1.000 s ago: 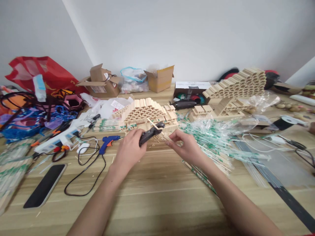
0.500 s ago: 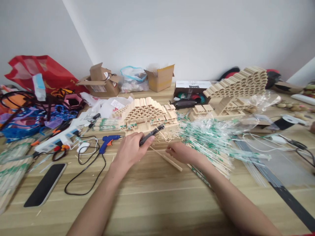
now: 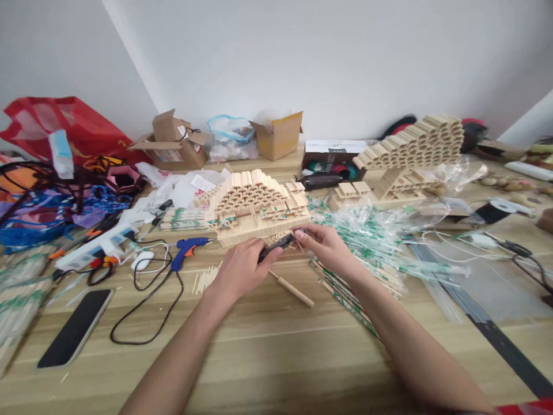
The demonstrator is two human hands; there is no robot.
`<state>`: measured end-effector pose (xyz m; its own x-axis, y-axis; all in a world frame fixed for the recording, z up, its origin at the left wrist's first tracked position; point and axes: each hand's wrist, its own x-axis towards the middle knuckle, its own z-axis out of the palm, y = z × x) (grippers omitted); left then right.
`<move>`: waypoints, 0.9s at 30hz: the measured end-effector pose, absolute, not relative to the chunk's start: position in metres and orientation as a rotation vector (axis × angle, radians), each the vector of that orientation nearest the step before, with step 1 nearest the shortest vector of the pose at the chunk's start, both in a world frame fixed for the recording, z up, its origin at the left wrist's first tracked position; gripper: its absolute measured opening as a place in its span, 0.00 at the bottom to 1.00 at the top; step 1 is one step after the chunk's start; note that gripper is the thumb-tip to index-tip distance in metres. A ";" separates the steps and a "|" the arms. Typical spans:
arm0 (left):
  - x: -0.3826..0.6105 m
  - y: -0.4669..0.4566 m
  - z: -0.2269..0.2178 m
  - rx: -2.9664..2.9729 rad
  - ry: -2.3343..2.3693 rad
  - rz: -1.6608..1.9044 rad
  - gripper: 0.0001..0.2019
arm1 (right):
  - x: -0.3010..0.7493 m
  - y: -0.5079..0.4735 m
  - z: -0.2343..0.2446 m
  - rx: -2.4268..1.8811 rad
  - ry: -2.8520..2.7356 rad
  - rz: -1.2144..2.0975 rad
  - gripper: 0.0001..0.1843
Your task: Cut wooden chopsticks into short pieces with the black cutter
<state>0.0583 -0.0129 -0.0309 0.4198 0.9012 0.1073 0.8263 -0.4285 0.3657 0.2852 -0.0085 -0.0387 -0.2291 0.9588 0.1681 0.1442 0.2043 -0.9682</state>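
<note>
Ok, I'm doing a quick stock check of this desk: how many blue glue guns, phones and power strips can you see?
Blue glue gun: 1
Phone: 1
Power strip: 1
Total: 3

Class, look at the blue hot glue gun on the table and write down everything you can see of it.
The hot glue gun has a glossy blue plastic body with a small orange trigger and a slim tip pointing right, toward the stacked wooden sticks. It lies on its side on the wood-grain table, handle angled down-left. A black cord leaves the handle and loops across the table. Nobody holds it; the left hand is nearest, just to its right, apart from it.
</note>
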 end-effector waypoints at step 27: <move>0.049 -0.002 -0.033 2.381 1.721 0.212 0.39 | 0.290 -0.012 -0.029 -1.297 -1.503 1.316 0.23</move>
